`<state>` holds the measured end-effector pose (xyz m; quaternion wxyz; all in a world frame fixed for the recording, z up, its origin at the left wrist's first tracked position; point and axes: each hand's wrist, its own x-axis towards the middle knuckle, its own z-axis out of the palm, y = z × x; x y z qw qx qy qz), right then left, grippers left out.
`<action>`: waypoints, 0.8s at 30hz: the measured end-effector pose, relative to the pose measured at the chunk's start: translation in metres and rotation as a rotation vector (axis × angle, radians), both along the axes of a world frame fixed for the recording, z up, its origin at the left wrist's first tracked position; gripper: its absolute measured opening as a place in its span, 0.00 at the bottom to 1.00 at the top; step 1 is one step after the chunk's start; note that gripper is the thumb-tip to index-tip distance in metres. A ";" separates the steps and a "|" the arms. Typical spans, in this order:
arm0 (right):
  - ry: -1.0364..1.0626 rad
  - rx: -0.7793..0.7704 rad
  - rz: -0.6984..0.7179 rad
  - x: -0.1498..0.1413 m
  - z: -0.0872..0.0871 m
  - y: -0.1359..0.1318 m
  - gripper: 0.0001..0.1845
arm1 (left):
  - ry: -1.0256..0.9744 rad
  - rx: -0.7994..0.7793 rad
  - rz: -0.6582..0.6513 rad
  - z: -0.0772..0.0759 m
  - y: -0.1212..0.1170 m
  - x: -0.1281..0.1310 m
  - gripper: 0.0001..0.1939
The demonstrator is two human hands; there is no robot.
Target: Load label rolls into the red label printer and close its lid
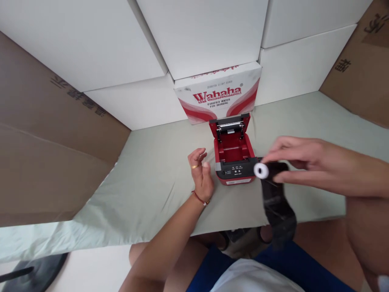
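A small red and black printer (234, 154) stands on the cloth with its lid (230, 125) raised, and its red inner bay shows no roll. To the right of its front panel, my right hand (306, 160) pinches a small roll (260, 171) between thumb and fingers. The roll has a white end with a dark centre and a dark outer surface. From it a loose black strip (278, 211) hangs down past the table edge, its lower end blurred. My left hand (201, 174) is at the printer's left side, holding nothing, its fingers loosely bent and apart.
Behind the printer is a white and red Wahaha carton (223, 97). White boxes (146, 101) form a wall at the back. Brown cardboard panels stand at left (54, 142) and right (358, 69). Pale green cloth (152, 170) covers the table. A black round base (39, 271) shows at lower left.
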<state>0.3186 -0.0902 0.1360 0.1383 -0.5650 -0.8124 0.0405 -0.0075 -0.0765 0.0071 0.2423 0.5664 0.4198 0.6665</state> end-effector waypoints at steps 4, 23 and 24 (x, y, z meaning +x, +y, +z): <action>-0.073 -0.075 0.035 -0.075 0.005 0.022 0.19 | 0.281 0.229 0.085 0.003 -0.010 -0.003 0.19; -0.271 -0.262 -0.026 -0.166 -0.005 0.072 0.18 | 0.736 0.566 0.071 0.022 -0.021 0.011 0.13; -0.220 -0.254 0.029 -0.160 -0.005 0.069 0.18 | 0.747 0.561 0.071 0.022 -0.021 0.011 0.12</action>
